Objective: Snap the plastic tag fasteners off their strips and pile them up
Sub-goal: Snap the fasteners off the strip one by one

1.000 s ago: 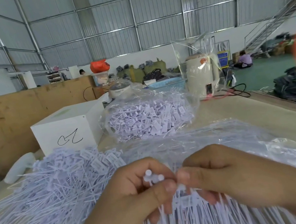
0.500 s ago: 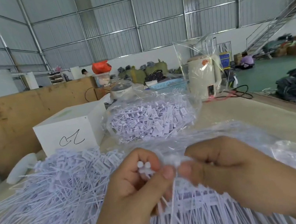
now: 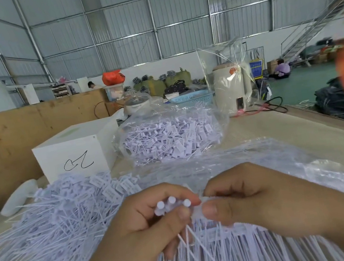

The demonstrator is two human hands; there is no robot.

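Nearest, at bottom centre: strip of tag fasteners point(image 3: 220, 255), thin white stems fanned toward the camera.

Left hand point(image 3: 149, 224): fingers curled, thumb and forefinger pinching a small cluster of fastener heads point(image 3: 171, 203), round white ends pointing up.

Right hand point(image 3: 251, 199): fingers curled, thumb tip pressed toward the left thumb, pinching the strip just beside the cluster. Thumb tips nearly touching.

Under and behind the right hand: crumpled clear plastic sheet point(image 3: 261, 161) spread over the table point(image 3: 278, 127). Contents under the sheet not discernible.

Left of the hands: loose pile of separated fasteners point(image 3: 51, 217), lying directly on the table, flat tag ends toward the far side, stems toward the near side.

Further back, centre: clear plastic bag point(image 3: 172, 139), open at the top, filled with white fasteners.

Left of the bag: white box point(image 3: 75, 152), closed, black scribble on the front face.

Far right of the bag: cream kettle-like appliance point(image 3: 232, 89) inside an upright clear bag.

Beside it: pale blue perforated basket point(image 3: 193, 97); contents not visible.

Background: plywood board point(image 3: 10, 138), corrugated metal wall point(image 3: 149, 21).
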